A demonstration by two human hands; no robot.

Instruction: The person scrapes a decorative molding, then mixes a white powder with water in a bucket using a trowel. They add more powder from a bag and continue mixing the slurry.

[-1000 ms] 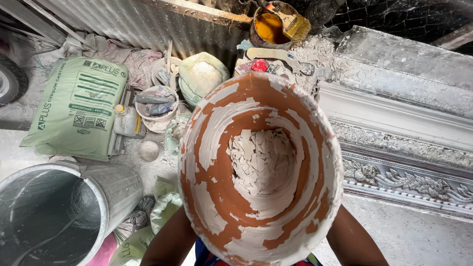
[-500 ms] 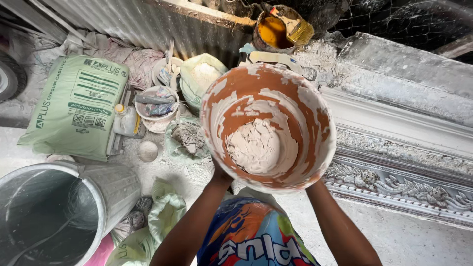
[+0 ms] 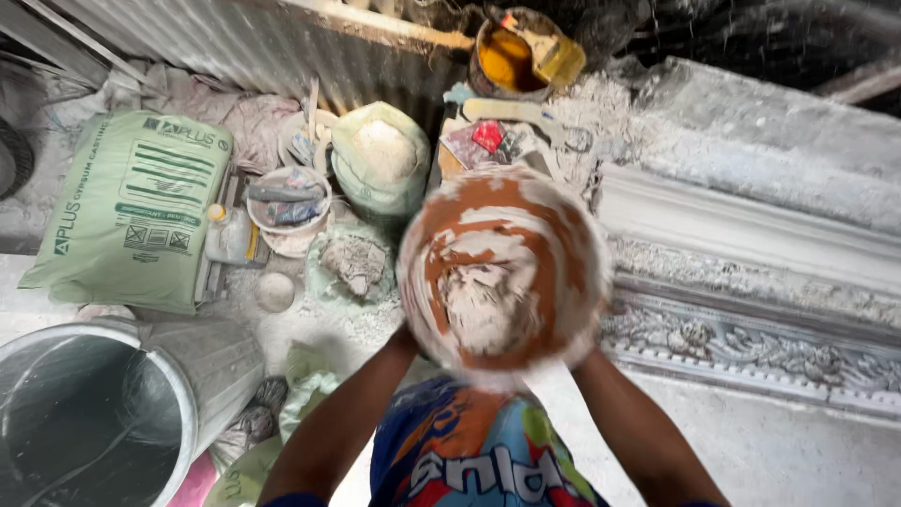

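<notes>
I hold an orange bowl (image 3: 502, 272) smeared with white plaster out in front of me with both hands. A lump of grey-white plaster lies in its bottom. My left hand (image 3: 405, 335) grips the bowl's lower left rim and my right hand (image 3: 582, 357) grips its lower right rim; both are mostly hidden behind the bowl. The bowl is blurred with motion. It hangs above the dusty floor, next to the ornate white plaster moulding (image 3: 751, 282) on the right.
A green plaster sack (image 3: 131, 216) lies at the left. A large grey bin (image 3: 192, 376) stands at the lower left. A small bowl of tools (image 3: 286, 202), an open green bag of powder (image 3: 380, 155) and a yellow-stained bucket (image 3: 511, 56) stand beyond.
The bowl has moved away from the camera and lower, so it looks much smaller now. More of my arms and shirt shows beneath it.
</notes>
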